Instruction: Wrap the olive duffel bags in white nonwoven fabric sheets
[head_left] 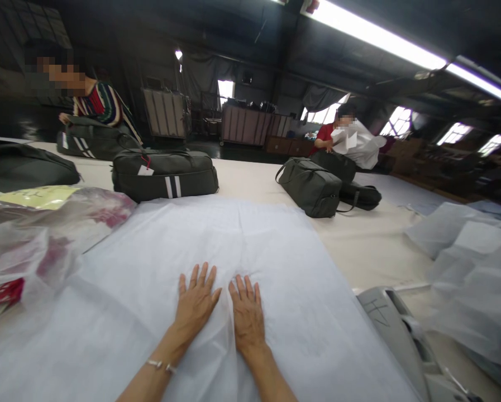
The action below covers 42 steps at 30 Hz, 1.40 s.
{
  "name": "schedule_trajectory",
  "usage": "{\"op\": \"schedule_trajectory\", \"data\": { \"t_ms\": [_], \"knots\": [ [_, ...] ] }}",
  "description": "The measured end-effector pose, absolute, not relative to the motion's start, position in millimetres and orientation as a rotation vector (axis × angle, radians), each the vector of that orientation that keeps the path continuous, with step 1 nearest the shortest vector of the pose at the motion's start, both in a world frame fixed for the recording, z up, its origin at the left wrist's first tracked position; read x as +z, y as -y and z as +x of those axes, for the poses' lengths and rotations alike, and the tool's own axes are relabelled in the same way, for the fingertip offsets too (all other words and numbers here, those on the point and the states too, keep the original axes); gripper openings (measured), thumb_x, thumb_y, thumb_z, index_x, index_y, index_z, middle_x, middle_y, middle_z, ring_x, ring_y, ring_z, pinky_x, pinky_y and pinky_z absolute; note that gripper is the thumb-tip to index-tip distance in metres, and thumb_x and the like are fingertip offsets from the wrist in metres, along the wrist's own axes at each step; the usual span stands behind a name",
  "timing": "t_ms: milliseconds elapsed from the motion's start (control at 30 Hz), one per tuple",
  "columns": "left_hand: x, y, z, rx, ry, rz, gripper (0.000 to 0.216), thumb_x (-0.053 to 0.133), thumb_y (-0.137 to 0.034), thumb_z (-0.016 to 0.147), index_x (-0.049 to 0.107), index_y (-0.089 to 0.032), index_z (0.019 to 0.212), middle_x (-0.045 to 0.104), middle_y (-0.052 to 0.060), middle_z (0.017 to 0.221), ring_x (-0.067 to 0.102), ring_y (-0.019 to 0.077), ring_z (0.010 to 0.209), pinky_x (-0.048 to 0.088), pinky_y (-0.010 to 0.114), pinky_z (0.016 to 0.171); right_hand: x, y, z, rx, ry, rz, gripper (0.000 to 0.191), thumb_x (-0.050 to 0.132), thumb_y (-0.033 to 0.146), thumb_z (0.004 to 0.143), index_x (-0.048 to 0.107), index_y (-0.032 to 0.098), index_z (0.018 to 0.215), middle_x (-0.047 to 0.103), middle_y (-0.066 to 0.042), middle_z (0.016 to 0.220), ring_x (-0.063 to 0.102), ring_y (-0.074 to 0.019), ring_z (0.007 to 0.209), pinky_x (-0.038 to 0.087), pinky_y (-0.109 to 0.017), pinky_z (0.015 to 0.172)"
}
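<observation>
A large white sheet (300, 268), thin and slightly creased, covers the table in front of me. My left hand (197, 298) lies flat on it, palm down with fingers spread. Close beside it, my right hand (248, 315) also presses flat on the sheet, fingers stretched forward. A raised fold runs toward me between the two hands. Neither hand grips anything. Beyond the sheet's far edge sits a dark green duffel bag (191, 167) with two white stripes and a tag on a red string.
At the left lies a clear plastic bag (70, 218) with red-stringed tags. A grey device (395, 329) stands at the right, near white translucent bags (480, 273). More dark bags (313, 187) rest across the table. Two people work there, one in a striped top (103, 103).
</observation>
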<state>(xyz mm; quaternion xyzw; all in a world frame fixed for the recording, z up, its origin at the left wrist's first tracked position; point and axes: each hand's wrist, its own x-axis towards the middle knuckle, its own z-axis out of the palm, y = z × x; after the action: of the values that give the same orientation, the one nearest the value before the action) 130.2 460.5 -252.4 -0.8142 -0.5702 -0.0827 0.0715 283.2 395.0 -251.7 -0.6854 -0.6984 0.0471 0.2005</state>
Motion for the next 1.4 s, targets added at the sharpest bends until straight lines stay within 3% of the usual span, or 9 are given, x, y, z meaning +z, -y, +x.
{"op": "schedule_trajectory", "data": {
  "t_ms": [200, 567, 867, 1067, 1400],
  "knots": [
    [-247.5, -436.5, 134.0, -0.21, 1.854, -2.357, 0.054, 0.042, -0.038, 0.094, 0.04, -0.023, 0.146, 0.035, 0.012, 0.155, 0.028, 0.0357, 0.143, 0.014, 0.071, 0.111, -244.5, -392.0, 283.3, 0.141, 1.981, -1.921, 0.043, 0.041, 0.031, 0.098, 0.047, 0.029, 0.141, 0.035, -0.003, 0.155, 0.024, -0.0249, 0.146, 0.018, -0.052, 0.12],
    [-250.2, -422.9, 134.1, -0.294, 1.839, -2.318, 0.053, 0.047, -0.034, 0.092, 0.042, -0.032, 0.144, 0.037, 0.011, 0.154, 0.031, 0.0364, 0.142, 0.014, 0.071, 0.11, -248.0, -394.2, 280.9, 0.102, 1.843, -1.895, 0.038, 0.039, 0.024, 0.099, 0.057, 0.024, 0.133, 0.051, -0.005, 0.145, 0.038, -0.0214, 0.14, 0.027, -0.049, 0.118],
    [-253.6, -405.6, 133.7, -0.25, 1.846, -2.295, 0.054, 0.047, -0.035, 0.091, 0.04, -0.031, 0.144, 0.038, 0.011, 0.154, 0.031, 0.0368, 0.142, 0.012, 0.071, 0.111, -252.6, -397.3, 279.9, 0.092, 1.85, -1.883, 0.035, 0.041, 0.022, 0.098, 0.062, 0.019, 0.125, 0.052, -0.008, 0.143, 0.039, -0.0229, 0.139, 0.025, -0.051, 0.118],
    [-245.3, -406.9, 137.7, -0.203, 1.882, -2.298, 0.055, 0.048, -0.036, 0.091, 0.038, -0.032, 0.145, 0.037, 0.012, 0.154, 0.031, 0.0376, 0.142, 0.016, 0.072, 0.109, -253.8, -396.7, 281.7, 0.047, 1.874, -1.902, 0.036, 0.04, 0.02, 0.098, 0.059, 0.023, 0.129, 0.051, -0.005, 0.145, 0.037, -0.0204, 0.14, 0.025, -0.047, 0.119],
    [-250.9, -410.2, 142.8, -0.319, 1.846, -2.269, 0.055, 0.049, -0.035, 0.092, 0.039, -0.031, 0.145, 0.033, 0.013, 0.156, 0.025, 0.0372, 0.144, 0.013, 0.071, 0.111, -251.2, -395.8, 286.2, 0.101, 1.938, -1.874, 0.04, 0.041, 0.019, 0.097, 0.056, 0.021, 0.133, 0.049, -0.007, 0.146, 0.037, -0.0238, 0.14, 0.025, -0.05, 0.118]
  ]
}}
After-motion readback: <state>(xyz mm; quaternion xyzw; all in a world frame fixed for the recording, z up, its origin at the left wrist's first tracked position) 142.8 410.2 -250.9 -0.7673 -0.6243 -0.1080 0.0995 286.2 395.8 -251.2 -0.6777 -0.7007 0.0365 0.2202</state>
